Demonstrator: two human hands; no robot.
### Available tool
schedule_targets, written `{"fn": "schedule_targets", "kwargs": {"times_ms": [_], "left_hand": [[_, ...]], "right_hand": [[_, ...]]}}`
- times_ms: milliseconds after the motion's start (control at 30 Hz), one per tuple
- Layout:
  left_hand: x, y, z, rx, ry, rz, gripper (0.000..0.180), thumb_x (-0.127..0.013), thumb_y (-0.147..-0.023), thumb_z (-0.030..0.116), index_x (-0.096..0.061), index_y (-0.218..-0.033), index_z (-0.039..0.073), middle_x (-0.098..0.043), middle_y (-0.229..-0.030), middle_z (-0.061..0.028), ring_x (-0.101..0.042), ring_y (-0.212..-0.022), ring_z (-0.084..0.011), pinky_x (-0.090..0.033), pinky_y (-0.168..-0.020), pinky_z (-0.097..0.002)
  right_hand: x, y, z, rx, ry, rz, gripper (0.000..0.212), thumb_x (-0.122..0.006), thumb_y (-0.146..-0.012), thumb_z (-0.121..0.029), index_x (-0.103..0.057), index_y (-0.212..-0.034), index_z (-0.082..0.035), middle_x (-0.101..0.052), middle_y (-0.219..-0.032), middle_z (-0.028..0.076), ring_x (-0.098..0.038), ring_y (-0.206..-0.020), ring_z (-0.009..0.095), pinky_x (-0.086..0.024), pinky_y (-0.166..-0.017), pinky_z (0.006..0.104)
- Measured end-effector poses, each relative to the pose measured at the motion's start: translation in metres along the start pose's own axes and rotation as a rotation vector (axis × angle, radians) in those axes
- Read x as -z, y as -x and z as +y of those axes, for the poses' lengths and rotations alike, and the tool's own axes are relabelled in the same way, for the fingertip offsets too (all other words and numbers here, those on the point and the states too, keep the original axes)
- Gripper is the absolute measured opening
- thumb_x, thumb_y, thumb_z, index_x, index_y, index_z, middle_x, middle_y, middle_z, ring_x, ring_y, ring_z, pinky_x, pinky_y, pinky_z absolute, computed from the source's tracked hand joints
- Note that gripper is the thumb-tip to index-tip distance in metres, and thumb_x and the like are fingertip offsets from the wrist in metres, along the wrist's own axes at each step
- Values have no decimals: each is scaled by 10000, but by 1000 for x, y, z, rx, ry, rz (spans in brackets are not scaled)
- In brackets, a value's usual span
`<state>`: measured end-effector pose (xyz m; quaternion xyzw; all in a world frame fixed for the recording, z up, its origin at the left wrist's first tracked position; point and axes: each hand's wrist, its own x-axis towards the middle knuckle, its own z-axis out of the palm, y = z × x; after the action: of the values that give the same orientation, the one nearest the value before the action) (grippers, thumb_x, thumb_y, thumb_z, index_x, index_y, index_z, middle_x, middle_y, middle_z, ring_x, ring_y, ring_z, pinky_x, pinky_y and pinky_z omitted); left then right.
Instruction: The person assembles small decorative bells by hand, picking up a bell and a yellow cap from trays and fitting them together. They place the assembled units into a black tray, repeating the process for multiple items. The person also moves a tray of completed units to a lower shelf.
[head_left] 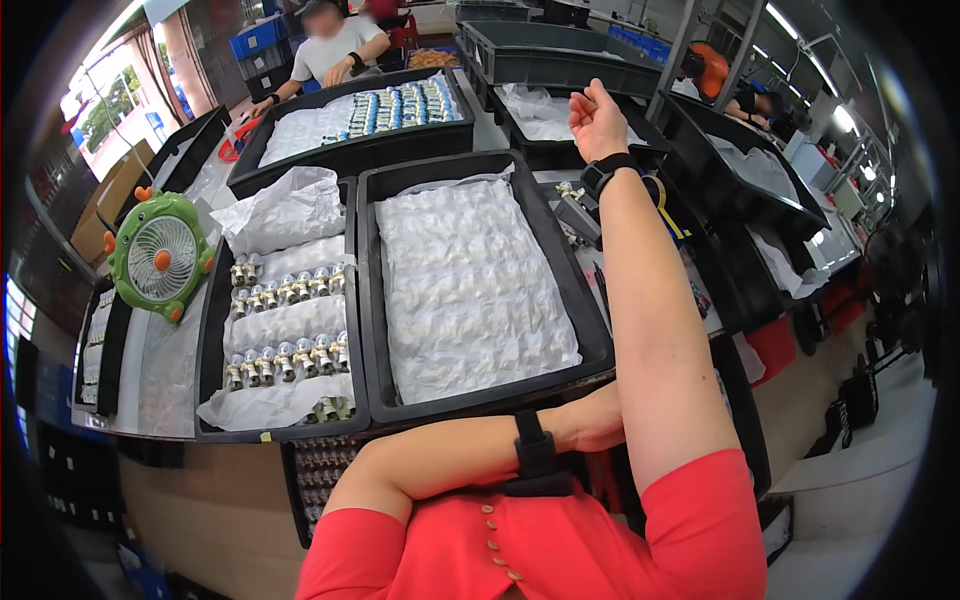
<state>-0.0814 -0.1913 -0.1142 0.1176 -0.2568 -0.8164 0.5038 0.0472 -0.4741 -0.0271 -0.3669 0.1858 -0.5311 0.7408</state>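
Okay, left tray [353,320] holds parts [286,291] in rows, middle tray [558,255] paper [470,290]; right hand [600,122] empty, half-curled, left hand [594,416] can't tell.

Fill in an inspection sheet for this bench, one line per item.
Surface: light worktop, largely taken up by black trays.
Work items: middle tray lined with bumpy white paper; left tray holds rows of small metallic fittings.
Clutter: crumpled paper over the left tray's far end; green fan beside that tray.
Hands: right hand raised beyond the middle tray, nothing seen in it; left hand beside the right arm, partly hidden.
Cables: none clearly made out.
Surroundings: co-worker in a pale shirt across the bench; more trays around.
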Motion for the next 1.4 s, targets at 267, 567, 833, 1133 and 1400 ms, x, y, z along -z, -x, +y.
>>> {"fn": "schedule_targets", "kwargs": {"times_ms": [267, 567, 833, 1133, 1400], "left_hand": [[23, -53, -35, -214, -122, -84, 268, -542, -907, 220, -542, -1071, 7, -590, -1006, -98, -594, -876, -154, -500, -736, -285], [53, -68, -23, -123, -103, 118, 215, -541, -908, 175, -543, -1059, 23, -608, -843, -64, -633, -772, -155, -521, -639, -226], [37, -56, -1, -195, -229, 114, 197, -571, -894, 197, -576, -1020, 46, -653, -773, -74, -631, -625, -107, -508, -543, -210], [58, -27, -12, -232, -393, -58, 349, -557, -878, 114, -483, -1200, 1, -546, -1186, -95, -528, -1077, -152, -426, -914, -281], [5, 60, 36, 217, -1309, 5, 327, -568, -869, 148, -541, -1163, 7, -631, -1037, -102, -596, -955, -155, -457, -844, -260]], "right_hand": [[-23, 28, 23, -129, -109, -130, 199, -648, -814, -239, -564, -872, -68, -586, -731, 50, -560, -639, 134, -426, -569, 252], [-88, 182, 36, -207, 330, -641, 222, -646, -823, -201, -592, -981, -55, -629, -834, 22, -579, -716, 72, -440, -644, 189], [-75, 261, -5, -120, 432, -1053, 198, -607, -851, -132, -585, -999, -2, -613, -841, 28, -570, -774, 82, -469, -724, 227], [-48, 250, 4, -334, 422, -1011, 162, -592, -857, -130, -595, -960, -4, -607, -828, 24, -565, -756, 80, -463, -713, 223], [-19, 193, -12, -52, 641, -894, 171, -573, -871, -115, -595, -1009, -17, -607, -847, 20, -566, -769, 78, -463, -714, 219]]}}
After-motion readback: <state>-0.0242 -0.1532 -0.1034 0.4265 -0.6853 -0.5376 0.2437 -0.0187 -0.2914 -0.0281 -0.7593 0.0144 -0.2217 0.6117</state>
